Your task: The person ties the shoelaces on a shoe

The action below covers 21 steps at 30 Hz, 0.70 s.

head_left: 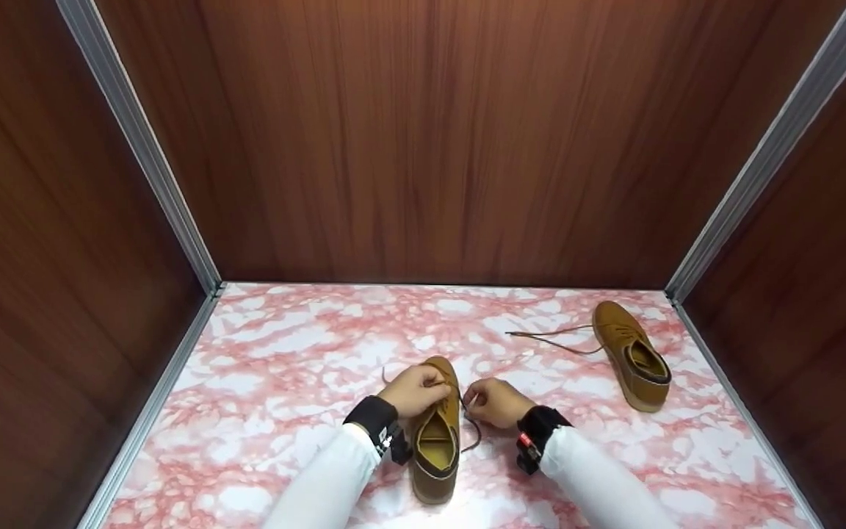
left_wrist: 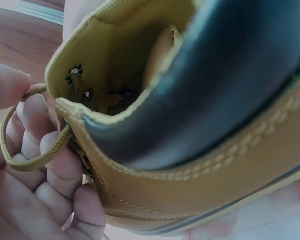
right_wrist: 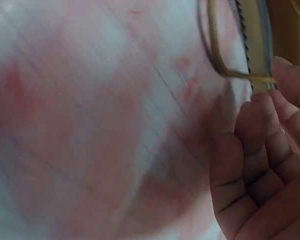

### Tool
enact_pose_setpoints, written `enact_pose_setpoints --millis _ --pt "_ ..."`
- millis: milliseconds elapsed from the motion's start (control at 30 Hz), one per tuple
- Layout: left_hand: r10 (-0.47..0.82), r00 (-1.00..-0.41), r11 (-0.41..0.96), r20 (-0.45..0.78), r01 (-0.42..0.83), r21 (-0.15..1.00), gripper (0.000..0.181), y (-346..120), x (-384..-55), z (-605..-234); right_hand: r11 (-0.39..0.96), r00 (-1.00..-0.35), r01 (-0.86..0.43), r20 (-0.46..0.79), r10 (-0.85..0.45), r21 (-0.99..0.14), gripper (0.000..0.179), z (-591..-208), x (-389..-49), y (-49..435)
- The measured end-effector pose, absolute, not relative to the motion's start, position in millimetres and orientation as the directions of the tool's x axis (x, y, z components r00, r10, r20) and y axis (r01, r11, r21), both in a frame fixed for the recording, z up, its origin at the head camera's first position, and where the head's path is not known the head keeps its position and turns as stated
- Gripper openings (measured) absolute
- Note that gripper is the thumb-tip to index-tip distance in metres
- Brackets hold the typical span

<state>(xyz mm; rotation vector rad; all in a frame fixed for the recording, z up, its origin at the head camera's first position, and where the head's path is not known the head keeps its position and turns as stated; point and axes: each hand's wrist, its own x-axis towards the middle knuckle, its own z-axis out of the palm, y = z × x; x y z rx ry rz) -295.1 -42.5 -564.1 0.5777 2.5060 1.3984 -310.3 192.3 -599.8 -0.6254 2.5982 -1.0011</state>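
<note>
A tan lace-up shoe (head_left: 434, 441) stands on the table before me, toe pointing away. My left hand (head_left: 416, 391) lies over its lacing area. In the left wrist view its thumb and forefinger pinch a looped brown shoelace (left_wrist: 32, 162) that comes out of an eyelet beside the dark padded collar (left_wrist: 190, 110). Just right of the shoe, my right hand (head_left: 498, 402) has its fingers curled. Between its thumb and fingertips it pinches a shoelace (right_wrist: 217, 55), as the right wrist view shows; the rest of that lace droops beside the sole.
The matching tan shoe (head_left: 632, 360) stands at the back right, its long laces (head_left: 555, 339) stretched out to the left. Dark wood-grain panels (head_left: 430, 147) with metal edge strips enclose the back and sides. The tabletop (head_left: 283, 353) has a red and white marbled pattern.
</note>
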Motion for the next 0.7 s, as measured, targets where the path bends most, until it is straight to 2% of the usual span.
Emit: enact_pose_setpoints --millis 267,500,700 --pt "0.436 -0.9 0.464 -0.001 0.223 0.857 0.032 -41.0 -294.8 -563.7 0.652 -0.866 -0.374 -0.003 -0.5 -0.659 0.01 -608.4 -308.5 187.9" --pt "0.424 -0.906 0.484 0.016 0.241 0.841 0.036 -39.4 -293.8 -561.6 0.656 -0.87 -0.358 -0.018 -0.492 -0.664 0.008 -603.4 -307.5 196.7" --pt "0.385 -0.923 0.483 0.0 0.201 0.852 0.039 -39.2 -295.2 -557.8 0.642 -0.872 -0.333 -0.034 -0.488 -0.69 0.008 -594.9 -306.6 206.1"
